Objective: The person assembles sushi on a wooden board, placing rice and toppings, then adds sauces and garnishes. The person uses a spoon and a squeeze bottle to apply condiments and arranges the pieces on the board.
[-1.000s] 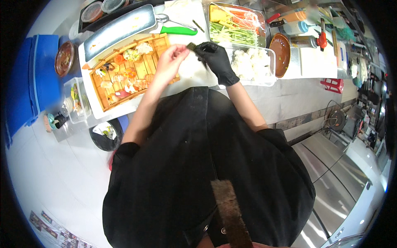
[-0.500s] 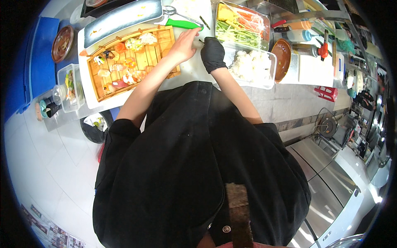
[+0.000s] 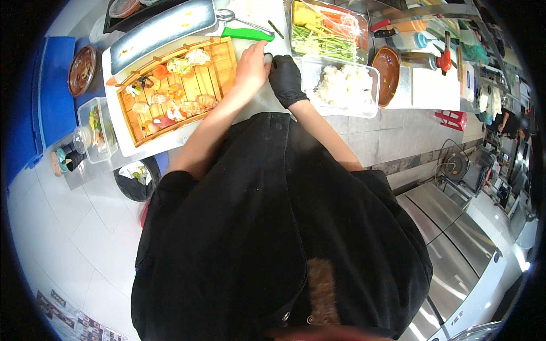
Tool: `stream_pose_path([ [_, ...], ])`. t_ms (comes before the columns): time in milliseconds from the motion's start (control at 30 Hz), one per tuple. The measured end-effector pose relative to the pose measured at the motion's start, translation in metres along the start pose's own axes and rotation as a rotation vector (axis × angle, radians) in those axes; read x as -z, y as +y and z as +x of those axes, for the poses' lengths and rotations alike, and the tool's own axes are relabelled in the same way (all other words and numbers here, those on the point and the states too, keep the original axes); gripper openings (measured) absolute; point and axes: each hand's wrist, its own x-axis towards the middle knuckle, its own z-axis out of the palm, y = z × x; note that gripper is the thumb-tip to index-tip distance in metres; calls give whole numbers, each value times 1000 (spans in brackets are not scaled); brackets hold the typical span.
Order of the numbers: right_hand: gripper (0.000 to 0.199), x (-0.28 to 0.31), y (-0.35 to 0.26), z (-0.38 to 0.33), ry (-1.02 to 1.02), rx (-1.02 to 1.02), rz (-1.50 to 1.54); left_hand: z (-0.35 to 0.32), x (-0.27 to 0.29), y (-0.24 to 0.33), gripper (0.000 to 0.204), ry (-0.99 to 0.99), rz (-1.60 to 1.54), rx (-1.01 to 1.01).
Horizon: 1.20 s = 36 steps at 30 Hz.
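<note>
Overhead, a white prep counter point(image 3: 398, 122) runs across the top of the view; person in black top fills the lower half. Largest item on it: a wooden boat-shaped sushi platter point(image 3: 176, 85), mostly loaded with assorted pieces, its near right corner bare. Right of the hands, a clear tub of cooked white rice point(image 3: 341, 85); behind that, a tray of cut vegetable strips point(image 3: 324, 28). A green-handled knife point(image 3: 247, 34) lies just beyond the hands. Step in hand looks like shaping a single rice piece: both hands meet over the board between platter and rice tub. Left hand point(image 3: 251, 63), bare, is cupped, fingers curled round a small pale rice ball point(image 3: 267, 57) that shows at its fingertips. Right hand point(image 3: 285, 77), in a black glove, is half-closed and pressed up against the left, fingertips touching the ball; how hard it presses, cannot tell. Next move probably calls for a firm, short squeeze, then a careful carry left to the bare spot.
</note>
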Motion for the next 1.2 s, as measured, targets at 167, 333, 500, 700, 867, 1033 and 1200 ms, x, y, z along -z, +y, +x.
stream_pose_path([
  [167, 26, 9, 0, 4, -77, -14, 122, -27, 1, 11, 62, 72, -152, 97],
  [333, 27, 10, 3, 2, -14, 76, 215, -17, 21, -1, 66, -146, 90, 174],
  [500, 19, 8, -6, -9, -9, -51, 25, 22, 34, -16, 63, -415, -4, -354],
  [700, 16, 33, -18, -18, 207, 35, -1, 15, 33, -17, 76, -373, 219, -346],
  [867, 13, 29, -14, -25, -18, -169, 119, 8, 25, -15, 74, -376, 92, -339],
  [1033, 21, -5, 2, -2, 68, -203, 221, 5, 25, -13, 71, -300, 71, -186],
  [1200, 18, -17, 8, 7, 76, -175, 204, -1, 26, -11, 71, -252, 75, -106],
])
